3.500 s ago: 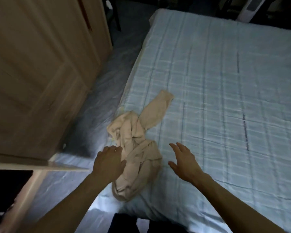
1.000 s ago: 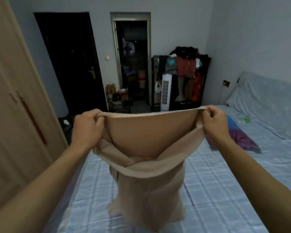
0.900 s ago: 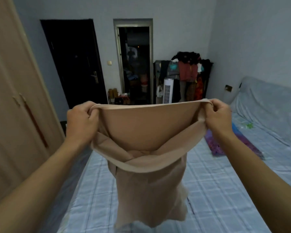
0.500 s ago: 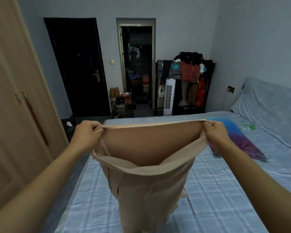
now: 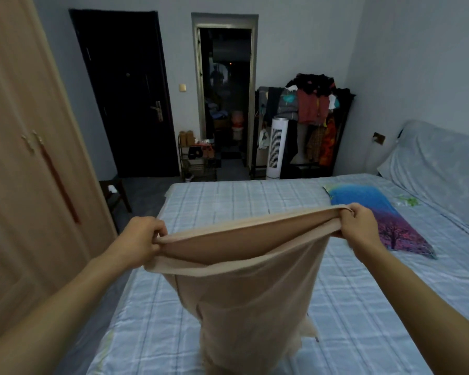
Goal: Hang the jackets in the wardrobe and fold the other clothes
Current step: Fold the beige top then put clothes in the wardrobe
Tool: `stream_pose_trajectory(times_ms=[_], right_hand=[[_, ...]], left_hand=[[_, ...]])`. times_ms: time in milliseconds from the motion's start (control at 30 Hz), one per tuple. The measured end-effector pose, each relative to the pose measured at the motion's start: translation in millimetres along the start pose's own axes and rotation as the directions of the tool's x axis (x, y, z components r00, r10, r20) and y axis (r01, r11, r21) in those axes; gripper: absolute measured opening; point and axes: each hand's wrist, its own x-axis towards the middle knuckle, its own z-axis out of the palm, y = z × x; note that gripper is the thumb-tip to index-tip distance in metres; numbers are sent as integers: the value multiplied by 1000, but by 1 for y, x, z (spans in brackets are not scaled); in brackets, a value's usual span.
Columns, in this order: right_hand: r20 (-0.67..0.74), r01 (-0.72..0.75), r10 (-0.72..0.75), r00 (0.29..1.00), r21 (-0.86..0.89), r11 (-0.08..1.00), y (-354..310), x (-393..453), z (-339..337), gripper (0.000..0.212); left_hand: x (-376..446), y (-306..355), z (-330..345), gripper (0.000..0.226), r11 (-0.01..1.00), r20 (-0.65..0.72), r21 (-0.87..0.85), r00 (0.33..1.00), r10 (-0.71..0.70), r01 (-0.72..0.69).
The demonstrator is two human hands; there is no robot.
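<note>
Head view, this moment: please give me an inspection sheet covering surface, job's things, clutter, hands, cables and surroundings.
Surface: bed with a pale blue checked sheet, mostly bare.
Job's things: beige garment held up by its top edge, lower part hanging down towards the bed; wardrobe on the left, doors shut.
Clutter: blue and purple printed cloth lying flat on the bed's right side.
Hands: left hand and right hand each grip one end of the garment's top edge, stretching it between them.
Cables: nothing seen.
Surroundings: dark closed door, open doorway, white tower fan, loaded clothes rack.
</note>
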Motion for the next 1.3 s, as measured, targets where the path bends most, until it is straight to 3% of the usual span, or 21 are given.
stream_pose_trajectory(times_ms=[100,233,333,400,467,567,667,767,833,933,1100,1200,1300], right_hand=[[-79,2,-10,997,-102,995,7,-4,2,23],[-76,54,-69,995,-188,981,21,-13,5,26],[96,-26,31,995,-46,999,23,-19,10,40],[235,-162,134,963,104,981,18,-25,14,38],[272,-195,155,950,126,973,15,-28,15,32],[257,-102,93,962,21,995,16,-34,10,20],[158,59,-22,987,-238,970,20,-36,3,17],[83,113,-89,993,-365,924,24,-34,1,14],[62,92,-75,995,-371,924,28,-31,2,14],[19,94,-93,995,-366,926,35,-29,2,12],[-36,99,-119,992,-348,932,39,-30,6,15],[-54,80,-101,993,-303,950,39,-31,10,17],[-82,56,-81,993,-263,963,40,-31,12,20]], left_hand=[[-1,-4,11,14,996,-14,62,998,-69,69],[-6,-2,23,11,986,-55,-3,985,-164,164],[-5,-2,28,20,952,-91,-238,972,-216,190],[-4,3,28,27,879,-81,-432,962,-261,203],[-2,8,30,29,805,-83,-559,953,-293,199],[0,14,33,25,691,-46,-687,936,-349,224],[0,18,32,21,588,21,-770,932,-362,245],[-4,22,32,21,547,52,-804,943,-328,235],[-8,26,31,21,582,27,-786,953,-301,206],[-12,34,31,26,714,-23,-684,973,-228,151],[-14,37,42,34,949,43,-311,998,-37,49],[-10,31,53,20,993,155,-45,983,-97,105],[-11,18,64,16,985,145,27,975,-171,169]])
